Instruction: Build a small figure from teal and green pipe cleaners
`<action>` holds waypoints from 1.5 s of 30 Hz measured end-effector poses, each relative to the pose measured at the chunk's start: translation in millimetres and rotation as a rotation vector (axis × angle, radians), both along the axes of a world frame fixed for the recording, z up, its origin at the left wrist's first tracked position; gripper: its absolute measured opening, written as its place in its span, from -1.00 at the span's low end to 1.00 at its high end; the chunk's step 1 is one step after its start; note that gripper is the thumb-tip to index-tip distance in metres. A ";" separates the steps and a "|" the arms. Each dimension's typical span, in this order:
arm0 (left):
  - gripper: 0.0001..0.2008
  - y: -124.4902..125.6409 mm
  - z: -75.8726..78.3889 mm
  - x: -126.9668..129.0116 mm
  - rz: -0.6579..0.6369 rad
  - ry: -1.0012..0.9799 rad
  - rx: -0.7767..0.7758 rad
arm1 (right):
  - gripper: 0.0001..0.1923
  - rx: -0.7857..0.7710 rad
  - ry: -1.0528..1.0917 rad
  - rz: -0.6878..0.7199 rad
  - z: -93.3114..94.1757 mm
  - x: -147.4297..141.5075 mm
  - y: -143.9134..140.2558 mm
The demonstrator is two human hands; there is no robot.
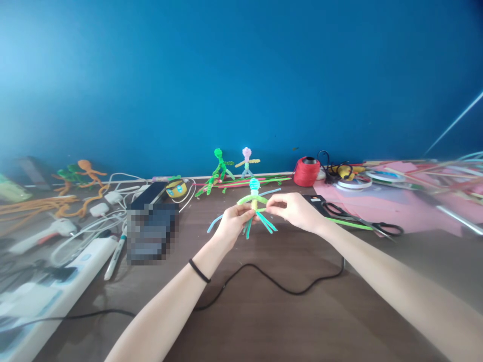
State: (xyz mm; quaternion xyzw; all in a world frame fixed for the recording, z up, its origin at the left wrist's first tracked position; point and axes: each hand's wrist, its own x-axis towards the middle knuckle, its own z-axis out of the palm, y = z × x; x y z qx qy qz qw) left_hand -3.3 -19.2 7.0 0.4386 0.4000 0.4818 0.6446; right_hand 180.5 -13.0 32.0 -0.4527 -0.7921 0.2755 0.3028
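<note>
Between my hands, just above the table, is a pipe cleaner figure [254, 186] with a turquoise coiled head, a yellow-green body and arms, and teal legs spread downward. My left hand [237, 221] pinches its body from the lower left. From the right, the fingertips of my right hand [289, 208] are closed on one of its yellow-green strands. Light blue strands stick out behind at both sides; whether they belong to the figure I cannot tell. Behind it, a green pipe cleaner figure [219, 163] and a pink-headed pipe cleaner figure [246, 160] stand by the wall.
At right are a red thread spool [306, 172], scissors [362, 221] and pink sheets [422, 201]. A power strip [86, 266], a glue gun [49, 236], white cables and a pixelated dark object [153, 234] occupy the left. A black cable [271, 281] crosses the table in front.
</note>
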 end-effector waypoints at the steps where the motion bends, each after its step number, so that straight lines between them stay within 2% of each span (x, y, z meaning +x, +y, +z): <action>1: -0.78 -0.2 0.6 0.0 -0.001 -0.006 -0.008 | -0.77 0.000 0.002 -0.004 -0.3 -0.1 0.0; 9: -0.81 1.9 -3.3 1.7 -0.033 -0.089 -0.012 | -0.69 -0.118 0.063 0.008 -10.6 -2.6 -0.5; 15: -0.84 1.5 -1.9 1.7 -0.034 -0.142 0.006 | -0.56 -0.068 0.074 0.020 -17.5 -9.4 -5.1; 20: -0.86 1.5 1.7 -0.6 -0.049 -0.153 -0.048 | -0.57 -0.010 0.024 0.005 -23.5 -12.4 -8.3; 23: -0.89 2.6 1.9 -1.6 -0.035 -0.149 -0.047 | -0.62 0.113 -0.075 -0.033 -28.1 -16.7 -10.6; 26: -0.90 4.1 1.0 -2.5 -0.003 -0.154 -0.011 | -0.61 0.207 -0.303 -0.113 -30.6 -24.6 -14.9; 29: -0.87 4.9 -0.9 -3.0 0.053 -0.160 -0.010 | -0.58 0.188 -0.522 -0.125 -30.7 -33.6 -21.7; 31: -0.85 4.5 -2.7 -2.7 0.084 -0.154 -0.010 | -0.57 0.154 -0.569 -0.095 -30.0 -38.5 -26.5; 34: -0.83 2.2 -5.2 -1.4 0.134 -0.101 0.035 | -0.58 0.060 -0.476 -0.027 -28.3 -42.6 -31.1; 38: -0.84 0.2 -7.6 -0.8 0.185 0.058 0.113 | -0.72 -0.075 -0.235 0.069 -23.2 -42.1 -31.1; 45: -0.87 2.6 -8.3 -5.5 0.209 0.309 0.234 | -0.80 -0.174 -0.096 0.078 -11.6 -36.6 -29.7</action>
